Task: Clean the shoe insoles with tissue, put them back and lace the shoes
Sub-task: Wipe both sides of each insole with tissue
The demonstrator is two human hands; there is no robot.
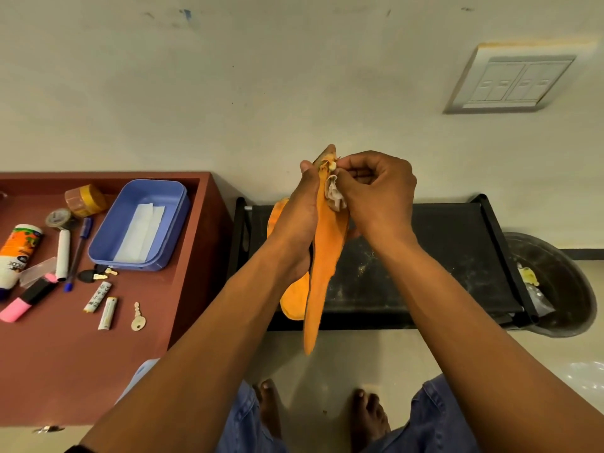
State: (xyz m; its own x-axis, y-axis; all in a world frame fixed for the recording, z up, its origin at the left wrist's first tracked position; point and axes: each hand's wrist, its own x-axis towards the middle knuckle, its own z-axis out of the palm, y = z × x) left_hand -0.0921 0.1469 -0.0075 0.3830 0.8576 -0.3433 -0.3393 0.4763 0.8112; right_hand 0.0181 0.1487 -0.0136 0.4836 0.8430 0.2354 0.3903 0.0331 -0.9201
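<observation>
While your left hand grips the orange insole upright, keep the right hand pinching the tissue and wipe toward 6 o'clock.

Dim warm indoor light, soft shadows, wide-angle bending at edges, slight blur w/ glare bottom right.

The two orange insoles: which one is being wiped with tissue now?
The insole held up edge-on between both hands; the right hand presses tissue against it. The other insole lies on the black rack.
</observation>
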